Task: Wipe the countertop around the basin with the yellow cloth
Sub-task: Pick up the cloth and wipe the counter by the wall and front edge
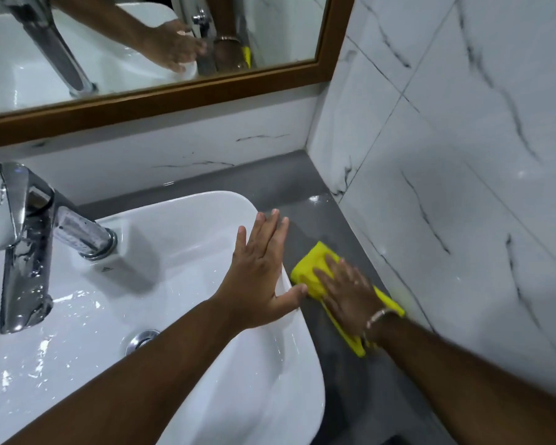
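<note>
Head view: I looked down at the white basin (148, 316) with the grey countertop (305, 184) running along its 3 o'clock side, hemmed by the marble-tiled wall (463, 155)
Right hand: my right hand (350, 293) lay flat, fingers spread, palm pressing the yellow cloth (312, 264) onto the counter; it pinned the cloth rather than gripped it
Cloth: it sat on the narrow strip between basin and wall, its front corner poking out past my fingertips toward 12 o'clock, a tail trailing back under my wrist toward 5 o'clock
Left hand: my left hand (260, 268) was open and empty, fingers straight, its palm on the basin rim at the 3 o'clock edge; the thumb nearly touched the cloth
Surroundings: the chrome tap (23, 245) stood at 9 o'clock, beaded with water; the mirror (154, 43) hung at 12 o'clock
Stage: I judged the wipe to be mid-strip; the far corner at 12 o'clock showed a wet sheen
Risk: the strip was tight, so my knuckles could scrape the wall; the loose tail could bunch and leave streaks; the wet rim could let my bracing hand slip into the basin
</note>
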### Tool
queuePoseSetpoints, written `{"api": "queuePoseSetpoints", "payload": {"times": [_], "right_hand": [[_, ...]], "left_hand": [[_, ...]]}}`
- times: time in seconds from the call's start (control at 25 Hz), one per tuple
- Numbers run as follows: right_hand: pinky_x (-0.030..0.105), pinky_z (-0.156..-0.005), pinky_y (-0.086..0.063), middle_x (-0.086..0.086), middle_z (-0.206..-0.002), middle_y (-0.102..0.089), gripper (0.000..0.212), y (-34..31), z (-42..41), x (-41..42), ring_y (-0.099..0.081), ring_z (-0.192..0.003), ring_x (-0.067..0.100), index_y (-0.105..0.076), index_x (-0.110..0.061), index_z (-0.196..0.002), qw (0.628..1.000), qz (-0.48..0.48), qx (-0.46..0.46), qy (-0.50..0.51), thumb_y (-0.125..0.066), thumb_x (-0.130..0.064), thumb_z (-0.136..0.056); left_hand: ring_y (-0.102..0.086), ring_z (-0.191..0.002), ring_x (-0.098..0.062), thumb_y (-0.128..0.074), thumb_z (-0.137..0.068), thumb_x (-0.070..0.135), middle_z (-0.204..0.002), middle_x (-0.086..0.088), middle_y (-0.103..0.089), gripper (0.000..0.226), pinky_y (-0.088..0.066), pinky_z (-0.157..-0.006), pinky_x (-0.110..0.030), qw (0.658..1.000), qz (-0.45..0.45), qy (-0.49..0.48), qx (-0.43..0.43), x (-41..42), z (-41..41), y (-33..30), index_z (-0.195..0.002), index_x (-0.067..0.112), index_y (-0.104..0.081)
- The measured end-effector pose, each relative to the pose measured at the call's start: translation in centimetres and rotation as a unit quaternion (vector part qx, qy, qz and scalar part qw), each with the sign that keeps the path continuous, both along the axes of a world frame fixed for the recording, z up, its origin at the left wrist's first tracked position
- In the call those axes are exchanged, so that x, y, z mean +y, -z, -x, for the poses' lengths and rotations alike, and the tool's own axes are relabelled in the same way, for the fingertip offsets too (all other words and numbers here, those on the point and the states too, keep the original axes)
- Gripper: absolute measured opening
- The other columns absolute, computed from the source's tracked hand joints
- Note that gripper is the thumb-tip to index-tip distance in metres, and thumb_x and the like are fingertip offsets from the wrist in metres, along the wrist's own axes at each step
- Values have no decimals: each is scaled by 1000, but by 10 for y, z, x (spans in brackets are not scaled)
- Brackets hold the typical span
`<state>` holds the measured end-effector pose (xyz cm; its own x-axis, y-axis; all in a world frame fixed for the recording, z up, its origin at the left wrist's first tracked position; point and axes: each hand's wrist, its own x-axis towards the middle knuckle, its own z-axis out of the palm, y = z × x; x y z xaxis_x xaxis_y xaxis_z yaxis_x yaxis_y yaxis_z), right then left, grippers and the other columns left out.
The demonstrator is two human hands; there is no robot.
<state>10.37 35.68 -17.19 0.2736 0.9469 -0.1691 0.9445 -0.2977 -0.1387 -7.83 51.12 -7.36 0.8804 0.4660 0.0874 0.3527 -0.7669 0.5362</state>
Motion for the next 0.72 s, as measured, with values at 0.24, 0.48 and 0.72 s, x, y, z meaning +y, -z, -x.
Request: {"api": "queuePoseSetpoints", "payload": {"times": [0.24,0.48,0.72], "right_hand": [[55,-110,-28,11,-157,-18,64,9,35,23,-21,-140,39,-8,-32,-147,997,-21,-21,73,-40,-35,-91],[57,-97,-44,8,-152,-25,59,-11,36,-85,-41,-130,41,-29,-30,-141,998,6,-43,53,-33,-45,-84],[56,-109,-29,8,-157,-12,73,-3,109,-81,-24,-139,42,-19,-32,-146,998,5,-1,56,-53,-46,-82]], "left_hand": [[12,-148,-23,-41,-80,66,-162,-8,2,96,3,-116,-53,1000,-16,1,-1,2,-1,4,-152,12,-9],[7,-149,-27,-38,-77,70,-162,-11,0,95,1,-115,-56,998,-48,-2,43,2,1,-2,-152,17,-12],[5,-149,-28,-28,-76,70,-163,-8,-2,86,6,-114,-61,986,-122,-17,115,-5,4,-17,-150,27,-21]]}}
